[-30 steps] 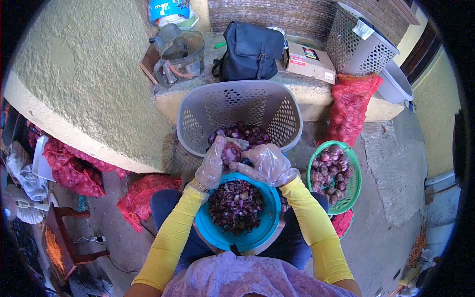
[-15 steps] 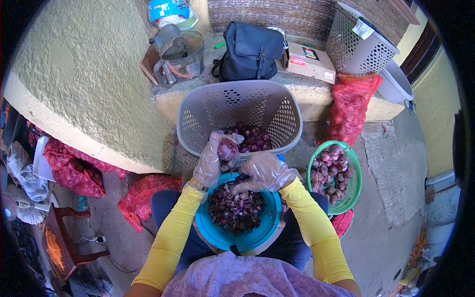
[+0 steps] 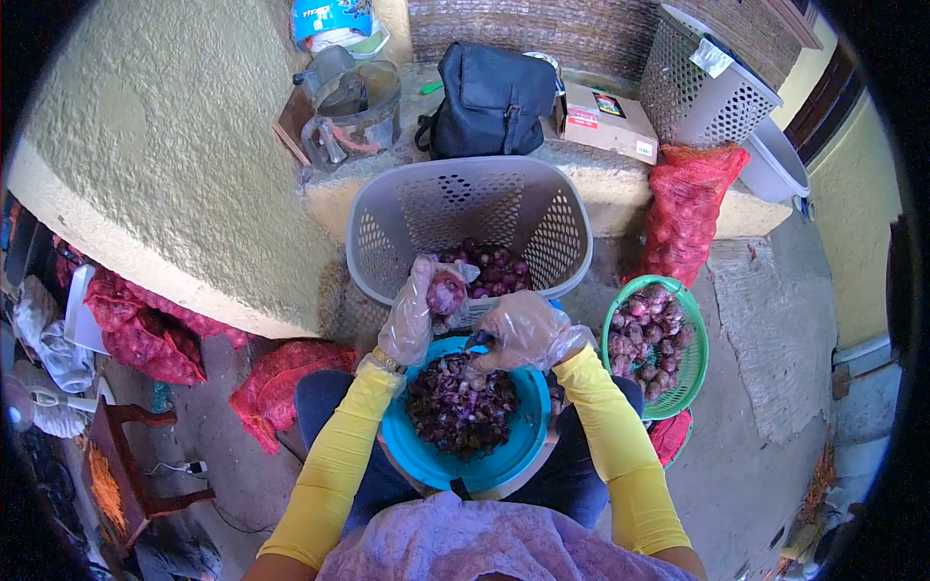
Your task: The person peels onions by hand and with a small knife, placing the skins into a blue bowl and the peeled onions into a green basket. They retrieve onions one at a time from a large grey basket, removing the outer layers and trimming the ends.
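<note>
My left hand (image 3: 407, 315), in a clear plastic glove, is closed around a red onion (image 3: 446, 293). The onion is held up between the blue basin and the grey basket. My right hand (image 3: 526, 331), also gloved, is just to the right of it, over the basin's far side. Its fingers are curled together, and a small dark piece shows at their tips; its kind cannot be made out. Below both hands, the blue basin (image 3: 397, 426) between my knees holds a heap of purple onion skins and trimmings (image 3: 460, 407).
Beyond the basin stands a grey perforated basket (image 3: 387, 184) with purple onions (image 3: 504, 269) at its bottom. A green basket (image 3: 699, 373) of onions sits to the right. Red mesh sacks (image 3: 688, 208) stand or lie on both sides. A black backpack (image 3: 494, 107) rests on the ledge.
My right hand has turned and risen slightly, its fingers now more curled. The left hand and the onion stay nearly in place.
</note>
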Available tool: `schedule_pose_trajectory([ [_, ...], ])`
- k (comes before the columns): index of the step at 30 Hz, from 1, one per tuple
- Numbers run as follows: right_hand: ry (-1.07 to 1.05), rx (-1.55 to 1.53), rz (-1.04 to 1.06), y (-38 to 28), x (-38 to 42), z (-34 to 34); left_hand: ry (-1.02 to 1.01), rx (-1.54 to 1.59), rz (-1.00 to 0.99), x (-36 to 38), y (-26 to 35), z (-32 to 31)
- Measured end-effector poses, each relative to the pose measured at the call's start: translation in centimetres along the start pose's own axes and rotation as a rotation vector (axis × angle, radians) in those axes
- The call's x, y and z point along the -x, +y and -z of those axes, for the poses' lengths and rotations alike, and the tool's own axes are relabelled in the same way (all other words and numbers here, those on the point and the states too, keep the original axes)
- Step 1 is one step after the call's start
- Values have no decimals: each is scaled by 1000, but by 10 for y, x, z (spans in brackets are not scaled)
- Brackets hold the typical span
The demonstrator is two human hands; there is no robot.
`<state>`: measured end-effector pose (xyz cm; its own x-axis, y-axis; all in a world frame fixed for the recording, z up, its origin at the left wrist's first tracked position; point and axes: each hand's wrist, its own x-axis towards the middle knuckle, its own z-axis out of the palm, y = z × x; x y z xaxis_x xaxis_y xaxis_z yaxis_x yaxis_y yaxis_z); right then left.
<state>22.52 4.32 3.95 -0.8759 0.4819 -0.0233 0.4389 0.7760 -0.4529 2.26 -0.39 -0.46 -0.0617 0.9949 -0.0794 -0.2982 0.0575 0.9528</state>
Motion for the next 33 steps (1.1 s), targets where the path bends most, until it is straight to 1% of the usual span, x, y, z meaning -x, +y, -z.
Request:
schedule_pose_trajectory([
  [2, -14, -15, -10, -2, -1, 1, -15, -50, -46, 0, 1, 0],
  [3, 34, -38, -10, -4, 0, 0, -15, -50, -46, 1, 4, 0],
  [4, 81, -61, -11, -5, 0, 0, -25, -44, -18, 3, 8, -1],
  [6, 68, -55, -14, -2, 0, 0, -36, -36, 10, 3, 8, 1],
  [8, 54, -49, -15, 1, 1, -2, -62, 36, 50, 2, 4, 5],
  [11, 92, -91, 1, 2, 3, 0, -59, 35, 25, 4, 8, 2],
  [13, -46, 67, -129, -2, 4, 12, -64, 19, 11, 2, 4, 6],
  [15, -39, 84, -165, -1, 6, 21, -71, 3, -1, 2, 3, 8],
  [17, -31, 101, -204, 5, 10, 21, -73, 33, 61, 2, 5, 7],
  [19, 196, -104, -154, 12, 12, 17, -72, 44, 71, 4, 9, 1],
  [20, 196, -102, -155, 12, 11, 13, -68, 53, 81, 5, 11, 0],
  [21, 281, -269, -130, 6, 8, 10, -68, 54, 81, 3, 7, 2],
  [22, 366, -436, -104, 2, 5, 8, -99, -20, 3, -1, -2, 5],
  [23, 365, -437, -104, -1, 2, 8, -129, -93, -74, -4, -9, 9],
  [25, 229, -518, -254, -5, -2, 11, -121, -86, -37, -6, -17, 13],
  [26, 229, -518, -254, -2, -3, 7, -115, -79, -1, -7, -21, 15],
  [28, 329, -544, -49, 6, -4, 0, -107, -75, 0, -5, -13, 12],
  [33, 307, -487, -123, 5, -1, 6, -97, -5, 42, 1, 1, 4],
])
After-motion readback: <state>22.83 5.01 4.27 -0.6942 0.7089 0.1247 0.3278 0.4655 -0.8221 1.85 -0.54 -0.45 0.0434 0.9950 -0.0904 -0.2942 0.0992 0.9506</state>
